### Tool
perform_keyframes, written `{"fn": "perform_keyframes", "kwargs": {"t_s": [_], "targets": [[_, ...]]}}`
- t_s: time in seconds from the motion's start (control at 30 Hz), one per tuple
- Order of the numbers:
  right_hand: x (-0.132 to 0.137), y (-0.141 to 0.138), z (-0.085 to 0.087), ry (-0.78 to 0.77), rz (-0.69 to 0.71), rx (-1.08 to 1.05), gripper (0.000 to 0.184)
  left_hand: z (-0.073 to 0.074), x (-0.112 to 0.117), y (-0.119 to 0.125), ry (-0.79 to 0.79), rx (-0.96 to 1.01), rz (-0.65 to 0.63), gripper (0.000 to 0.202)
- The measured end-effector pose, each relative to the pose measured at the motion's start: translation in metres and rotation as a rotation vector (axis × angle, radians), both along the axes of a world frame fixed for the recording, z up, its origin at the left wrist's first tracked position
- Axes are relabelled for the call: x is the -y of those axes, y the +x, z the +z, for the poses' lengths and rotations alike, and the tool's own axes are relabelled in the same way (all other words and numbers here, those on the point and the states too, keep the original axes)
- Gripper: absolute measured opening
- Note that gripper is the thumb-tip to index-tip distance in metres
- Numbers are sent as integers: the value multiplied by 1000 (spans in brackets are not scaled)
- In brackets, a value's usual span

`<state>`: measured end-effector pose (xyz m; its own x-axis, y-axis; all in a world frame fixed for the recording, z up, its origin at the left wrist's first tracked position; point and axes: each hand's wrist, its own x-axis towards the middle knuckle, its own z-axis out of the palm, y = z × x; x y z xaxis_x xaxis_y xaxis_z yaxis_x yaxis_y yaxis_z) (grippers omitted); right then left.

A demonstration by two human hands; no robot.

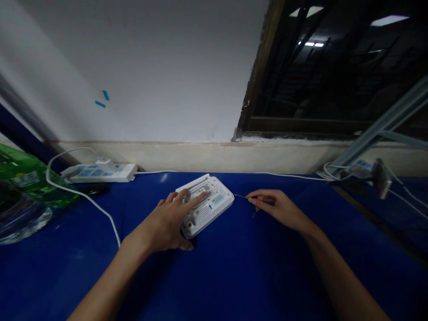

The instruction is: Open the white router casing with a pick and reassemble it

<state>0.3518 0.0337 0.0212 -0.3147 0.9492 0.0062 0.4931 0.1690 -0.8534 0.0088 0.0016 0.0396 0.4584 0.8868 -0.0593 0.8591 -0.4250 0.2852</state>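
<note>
Blue tabletop (214,276) spanning the lower half of the view, its far edge meeting a beige skirting band (187,156) below a white wall (150,71). Dark window opening (327,76) in a worn wooden frame at upper right; grey metal rail (377,125) slanting across the right side. At far left, a green plastic bottle (30,176) and a clear glass bowl (16,214), both well apart from the hands. White power strip (100,173) along the far edge at left, with a white cable (83,196) curving down onto the tabletop; second power strip (363,168) at far right, near a tangle of white wire. Wide stretch of blue between the forearms and toward the near edge of the view.

White perforated router (209,209) near the middle of the tabletop, lying flat, long axis slanting from lower left to upper right. White bar (192,183) along the router's far-left edge, possibly a folded antenna.

Left hand (163,223) palm down over the router's near-left part, fingers (190,200) spread across the top, thumb at the near edge: a light, open-fingered hold. Right hand (272,205) just beside the router's right corner, fingers closed in a pinch on a small screwdriver (240,195), thin shaft pointing left toward the router, tip not touching.
</note>
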Motion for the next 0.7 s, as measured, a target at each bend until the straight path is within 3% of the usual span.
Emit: {"fn": "perform_keyframes", "kwargs": {"t_s": [0.13,0.33,0.47,0.7], "targets": [[3,-11,5,24,53,33,33,1,4,-2,24,-43,29,118],[14,-34,25,54,138,190,21,-18,11,16,266,-30,207,112],[15,-45,35,130,227,269,20,-27,11,14,354,28,191,109],[-3,-53,48,287,273,459,19,-48,6,24,358,116,214,102]]}}
